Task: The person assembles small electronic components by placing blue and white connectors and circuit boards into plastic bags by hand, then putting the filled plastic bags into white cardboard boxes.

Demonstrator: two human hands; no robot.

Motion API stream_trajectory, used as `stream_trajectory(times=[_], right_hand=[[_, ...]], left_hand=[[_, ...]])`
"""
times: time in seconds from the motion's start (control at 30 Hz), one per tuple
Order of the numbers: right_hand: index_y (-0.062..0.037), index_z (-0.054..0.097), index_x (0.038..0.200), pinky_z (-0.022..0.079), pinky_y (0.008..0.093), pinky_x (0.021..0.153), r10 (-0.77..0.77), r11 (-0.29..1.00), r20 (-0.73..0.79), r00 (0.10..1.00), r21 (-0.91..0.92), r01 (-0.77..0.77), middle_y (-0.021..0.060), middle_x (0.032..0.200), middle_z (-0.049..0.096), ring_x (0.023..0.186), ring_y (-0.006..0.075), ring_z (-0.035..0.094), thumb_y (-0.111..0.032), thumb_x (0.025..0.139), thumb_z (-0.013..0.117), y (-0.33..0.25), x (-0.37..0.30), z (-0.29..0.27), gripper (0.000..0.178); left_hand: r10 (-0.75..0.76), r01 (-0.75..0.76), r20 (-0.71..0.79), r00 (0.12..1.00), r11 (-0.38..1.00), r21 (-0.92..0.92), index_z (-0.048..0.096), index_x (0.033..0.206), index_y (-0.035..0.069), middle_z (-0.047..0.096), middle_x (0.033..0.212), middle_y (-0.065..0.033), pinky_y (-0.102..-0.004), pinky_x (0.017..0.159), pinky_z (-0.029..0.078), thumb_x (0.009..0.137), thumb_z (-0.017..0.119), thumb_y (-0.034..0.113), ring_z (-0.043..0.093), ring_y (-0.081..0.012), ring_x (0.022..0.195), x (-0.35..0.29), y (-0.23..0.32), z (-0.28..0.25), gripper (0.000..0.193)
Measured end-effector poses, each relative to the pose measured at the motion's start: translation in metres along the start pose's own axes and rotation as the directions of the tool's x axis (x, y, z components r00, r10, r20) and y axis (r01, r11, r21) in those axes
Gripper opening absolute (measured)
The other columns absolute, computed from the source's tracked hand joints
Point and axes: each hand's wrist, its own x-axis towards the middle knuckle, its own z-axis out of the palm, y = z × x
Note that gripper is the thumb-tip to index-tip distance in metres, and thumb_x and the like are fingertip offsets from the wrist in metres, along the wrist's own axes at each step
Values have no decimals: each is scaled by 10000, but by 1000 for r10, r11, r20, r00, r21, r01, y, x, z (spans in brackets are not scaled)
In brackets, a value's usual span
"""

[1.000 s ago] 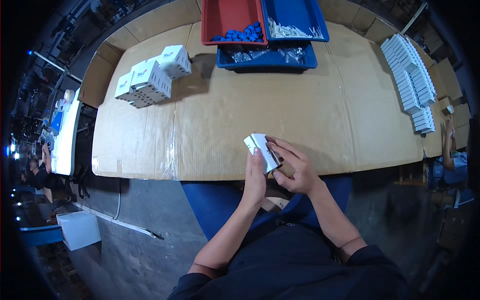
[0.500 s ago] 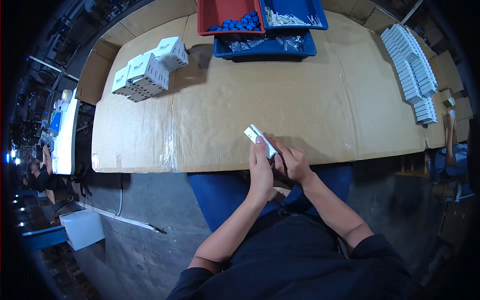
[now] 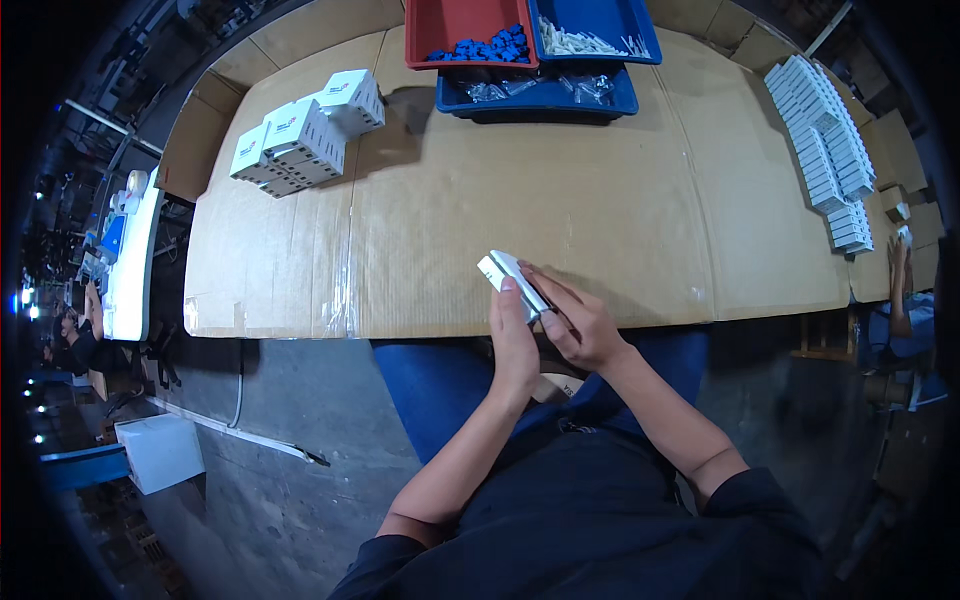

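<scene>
Both my hands hold a flat white plastic case (image 3: 512, 279) just above the near edge of the cardboard-covered table (image 3: 540, 190). It is tilted, with a dark gap showing along its length. My left hand (image 3: 514, 345) grips the case from the left, its thumb lying on the near face. From the other side my right hand (image 3: 585, 328) closes on it, the fingers stretched along the long side and the thumb at the lower end. The palms and parts of the fingers hide the underside of the case.
White box-shaped units (image 3: 300, 135) are stacked at the far left. Rows of slim white pieces (image 3: 820, 140) line the right. At the back sit a red bin (image 3: 440, 25) of blue parts, a blue bin (image 3: 600, 55) of white plugs, and a lower blue bin (image 3: 530, 108) holding clear bags.
The white case has shifted slightly left and turned, showing more of its broad face and the dark gap. My right fingers have straightened along it. The whole view has shifted a little.
</scene>
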Motion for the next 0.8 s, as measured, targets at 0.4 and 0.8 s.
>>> stream_trajectory(times=[0.4,0.8], right_hand=[[8,538,1359,514,332,982,534,495,269,802,669,-554,104,1262,626,1186,176,599,-266,1035,679,-28,9,-31,447],[-40,654,1362,407,466,1173,176,958,35,984,222,-180,193,1538,489,1436,368,481,-146,818,807,-36,8,-24,574]], left_hand=[[429,-668,557,711,659,346,175,1636,-18,320,1636,-251,-506,1269,235,775,748,225,294,-377,1548,6,24,-12,1062],[314,-379,277,908,899,221,274,1636,33,439,1559,-179,-334,1083,453,1091,477,524,499,-216,1361,-8,31,-1,761]])
